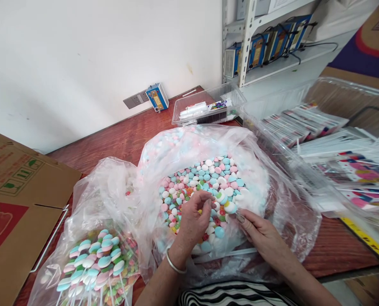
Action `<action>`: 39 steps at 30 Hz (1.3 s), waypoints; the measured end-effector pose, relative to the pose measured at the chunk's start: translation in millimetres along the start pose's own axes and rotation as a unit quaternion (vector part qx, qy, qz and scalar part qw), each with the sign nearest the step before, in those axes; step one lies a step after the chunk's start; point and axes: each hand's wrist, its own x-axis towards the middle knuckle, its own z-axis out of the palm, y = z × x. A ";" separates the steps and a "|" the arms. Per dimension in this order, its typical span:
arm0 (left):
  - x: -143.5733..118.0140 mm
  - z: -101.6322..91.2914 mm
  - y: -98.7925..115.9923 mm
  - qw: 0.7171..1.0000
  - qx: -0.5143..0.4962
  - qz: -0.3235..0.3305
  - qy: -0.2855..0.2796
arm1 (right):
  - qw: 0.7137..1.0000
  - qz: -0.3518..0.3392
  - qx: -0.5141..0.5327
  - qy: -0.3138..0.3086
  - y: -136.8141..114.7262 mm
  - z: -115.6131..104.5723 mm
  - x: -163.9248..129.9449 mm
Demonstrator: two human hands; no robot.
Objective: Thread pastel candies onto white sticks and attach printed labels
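Note:
A large clear plastic bag (208, 140) lies opened in front of me, full of pink, blue and white button-shaped candies (205, 172) with colourful gummies among them. My left hand (194, 216), with a bracelet at the wrist, is over the candies; its fingers are curled into a pinch, and what lies between them is hidden. Close to its right, my right hand (259, 231) pinches at the edge of a white-and-blue marshmallow candy (230, 207) with yellow on it. Whether a stick runs through this candy, I cannot tell. A white stick (227, 256) rests along the bag's near side.
Finished-looking candy skewers (95, 263) lie on a second bag (103, 182) at left, beside a cardboard box (20, 204). Behind stands a clear tray (183, 102) with a blue device (157, 97). A clear bin (272, 148) of printed packaging and sticks is at right.

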 end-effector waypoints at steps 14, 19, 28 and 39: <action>64.0 -60.7 -39.9 0.882 0.463 0.082 -0.029 | 0.993 0.044 0.103 -0.026 4.8 3.7 -0.7; 57.5 -60.1 -31.7 0.890 0.450 0.070 -0.011 | 0.999 -0.008 0.024 -0.020 -4.7 -0.4 -1.5; 25.2 -31.3 -3.0 0.976 -0.145 -0.162 0.014 | 0.988 -0.051 -0.137 -0.038 -26.0 7.8 -1.0; 16.1 -8.1 2.8 0.990 -0.114 -0.069 0.039 | 0.959 -0.100 -0.265 0.019 -23.3 5.8 -6.2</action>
